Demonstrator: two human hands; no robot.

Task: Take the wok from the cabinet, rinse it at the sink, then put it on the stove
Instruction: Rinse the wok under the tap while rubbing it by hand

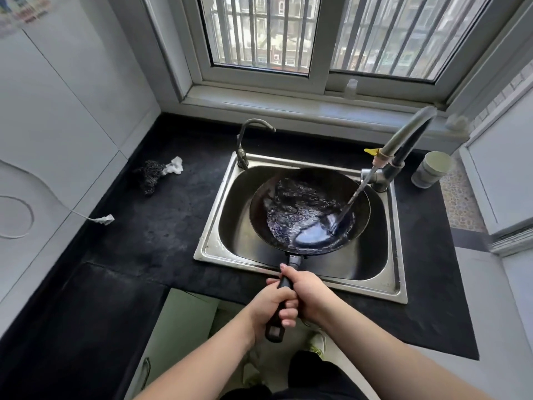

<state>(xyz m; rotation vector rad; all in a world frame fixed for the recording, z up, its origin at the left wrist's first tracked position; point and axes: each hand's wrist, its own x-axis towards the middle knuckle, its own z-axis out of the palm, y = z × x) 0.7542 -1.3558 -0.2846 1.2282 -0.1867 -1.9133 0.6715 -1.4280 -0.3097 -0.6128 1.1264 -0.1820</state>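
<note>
Both hands, left hand (pixel 269 303) and right hand (pixel 305 293), grip the wok (pixel 288 203) handle over the steel sink (pixel 219 226) (black countertop (pixel 150 226), barred window (pixel 259 33)).

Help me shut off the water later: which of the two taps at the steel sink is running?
The large grey tap at the sink's back right corner; its stream falls into the black wok. The small curved tap at the back left shows no water.
</note>
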